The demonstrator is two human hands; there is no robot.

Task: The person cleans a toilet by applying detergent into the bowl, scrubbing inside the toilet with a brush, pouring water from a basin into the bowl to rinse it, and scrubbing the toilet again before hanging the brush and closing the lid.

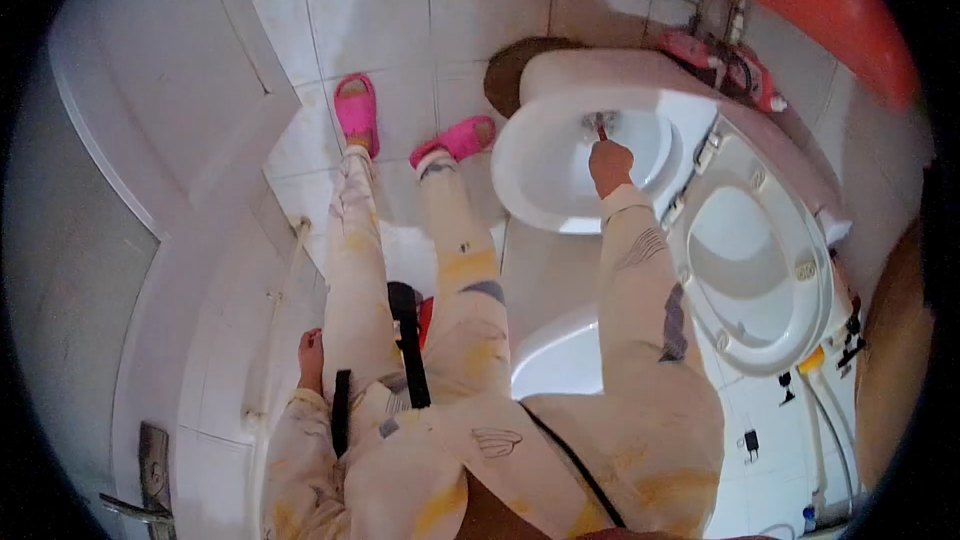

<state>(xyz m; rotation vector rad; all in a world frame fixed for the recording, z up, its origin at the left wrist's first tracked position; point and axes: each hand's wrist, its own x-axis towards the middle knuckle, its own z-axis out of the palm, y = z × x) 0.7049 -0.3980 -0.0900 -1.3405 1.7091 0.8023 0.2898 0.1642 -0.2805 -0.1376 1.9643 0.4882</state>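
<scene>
Over the toilet bowl (525,165), my right hand (610,166) is closed around the red handle of a brush (600,124). The brush's pale head is inside the bowl, near its inner wall, and is partly blurred. The toilet seat and lid (755,260) are raised and lean back to the right of the bowl. Down at my side, beside my leg, hangs my left hand (311,356); its fingers are small and dim, so their pose is unclear.
Pink slippers (357,112) are on my feet on the tiled floor (385,30). A white door (170,70) stands at the left. Red fabric (810,0) hangs at the upper right. Behind me is a white basin (565,355). A hose (835,430) runs at the lower right.
</scene>
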